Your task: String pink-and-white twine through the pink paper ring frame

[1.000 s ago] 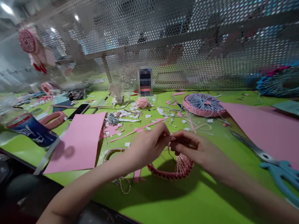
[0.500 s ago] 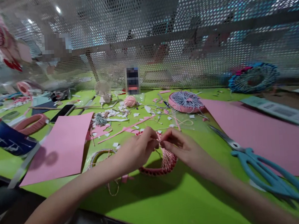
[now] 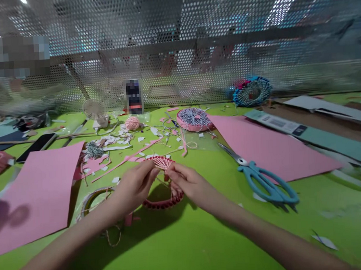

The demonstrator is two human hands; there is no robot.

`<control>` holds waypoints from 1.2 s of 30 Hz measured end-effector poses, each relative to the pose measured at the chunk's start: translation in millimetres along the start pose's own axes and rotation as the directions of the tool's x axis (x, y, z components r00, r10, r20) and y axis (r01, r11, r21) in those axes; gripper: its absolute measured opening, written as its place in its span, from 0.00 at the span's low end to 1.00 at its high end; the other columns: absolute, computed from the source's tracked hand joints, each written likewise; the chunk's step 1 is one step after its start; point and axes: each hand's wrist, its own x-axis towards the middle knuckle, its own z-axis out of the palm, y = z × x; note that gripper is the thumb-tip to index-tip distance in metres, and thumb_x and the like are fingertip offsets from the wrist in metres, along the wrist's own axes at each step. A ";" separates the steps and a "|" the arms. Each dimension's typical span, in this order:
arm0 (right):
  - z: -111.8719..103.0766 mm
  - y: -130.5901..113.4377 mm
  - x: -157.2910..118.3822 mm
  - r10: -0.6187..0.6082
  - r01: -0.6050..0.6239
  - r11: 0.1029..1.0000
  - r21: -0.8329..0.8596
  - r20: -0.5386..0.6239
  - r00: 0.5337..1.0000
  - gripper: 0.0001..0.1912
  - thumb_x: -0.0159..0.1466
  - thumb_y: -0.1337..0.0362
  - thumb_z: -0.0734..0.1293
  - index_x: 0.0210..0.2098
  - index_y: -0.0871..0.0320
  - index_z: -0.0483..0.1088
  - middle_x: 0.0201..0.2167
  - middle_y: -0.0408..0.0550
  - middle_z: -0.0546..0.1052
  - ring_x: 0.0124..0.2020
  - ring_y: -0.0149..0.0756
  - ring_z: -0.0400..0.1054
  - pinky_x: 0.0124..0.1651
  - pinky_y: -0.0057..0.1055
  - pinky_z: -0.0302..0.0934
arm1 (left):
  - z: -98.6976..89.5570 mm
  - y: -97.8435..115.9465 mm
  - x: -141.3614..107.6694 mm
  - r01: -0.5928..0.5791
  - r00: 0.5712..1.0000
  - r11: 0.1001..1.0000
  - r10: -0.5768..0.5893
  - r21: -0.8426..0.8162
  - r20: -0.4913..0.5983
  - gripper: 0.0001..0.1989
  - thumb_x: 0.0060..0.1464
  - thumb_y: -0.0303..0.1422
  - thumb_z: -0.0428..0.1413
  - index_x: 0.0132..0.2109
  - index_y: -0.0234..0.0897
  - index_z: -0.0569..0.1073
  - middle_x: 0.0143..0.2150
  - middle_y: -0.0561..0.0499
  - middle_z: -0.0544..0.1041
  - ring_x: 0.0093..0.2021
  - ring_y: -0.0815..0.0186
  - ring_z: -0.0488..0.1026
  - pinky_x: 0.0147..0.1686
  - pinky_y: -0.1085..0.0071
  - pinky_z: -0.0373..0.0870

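A round pink ring [image 3: 163,203] with a notched dark red edge and pink-and-white string strung across part of it is between my hands. My left hand [image 3: 137,182] is closed at the ring's upper left, fingertips pinched together; what they hold is too small to make out. My right hand [image 3: 186,180] grips the ring's strung right side, thumb and fingers pressed together on the string. The fingertips of both hands nearly meet over the ring. Its lower part shows an open gap without string.
Blue-handled scissors [image 3: 261,179] lie at the right beside a pink sheet [image 3: 260,147]. Another pink sheet [image 3: 41,190] is at the left, near a phone [image 3: 37,147]. Behind the ring are paper scraps, a pink yarn ball [image 3: 132,123] and a woven disc [image 3: 194,119].
The view has turned to the right, so objects appear further left. My right hand has come down onto the ring's strung side, and more string shows at the ring's top.
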 end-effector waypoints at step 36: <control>-132.1 3.9 -95.2 0.145 -0.750 0.426 -0.505 -0.781 0.608 0.09 0.55 0.59 0.57 0.29 0.58 0.61 0.26 0.52 0.70 0.25 0.38 0.64 0.26 0.30 0.53 | 20.1 -1.1 -7.2 -0.415 0.909 0.833 0.366 0.367 0.199 0.11 0.53 0.24 0.40 0.25 0.32 0.62 0.21 0.51 0.64 0.22 0.68 0.57 0.23 0.72 0.55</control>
